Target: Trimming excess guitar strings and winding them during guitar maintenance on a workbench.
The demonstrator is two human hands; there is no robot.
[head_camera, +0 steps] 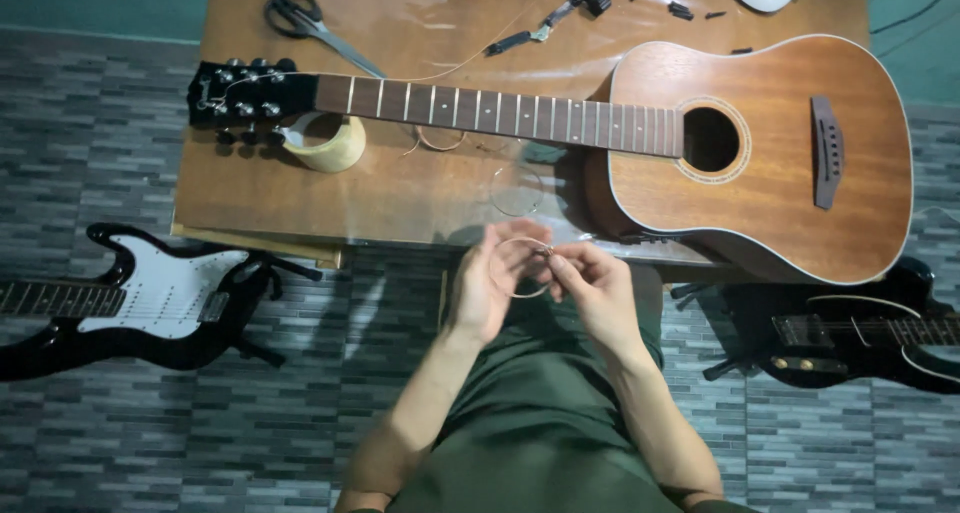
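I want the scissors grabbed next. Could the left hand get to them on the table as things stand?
Probably not yet: the left hand holds the coiled string with the right hand, and the guitar neck lies before the scissors.

Just one head cam, looking straight down. Hands (545,278) close below, table (400,188) and floor (90,133) a bit farther.

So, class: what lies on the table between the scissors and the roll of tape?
In the head view, the acoustic guitar's black headstock lies between the scissors and the roll of tape.
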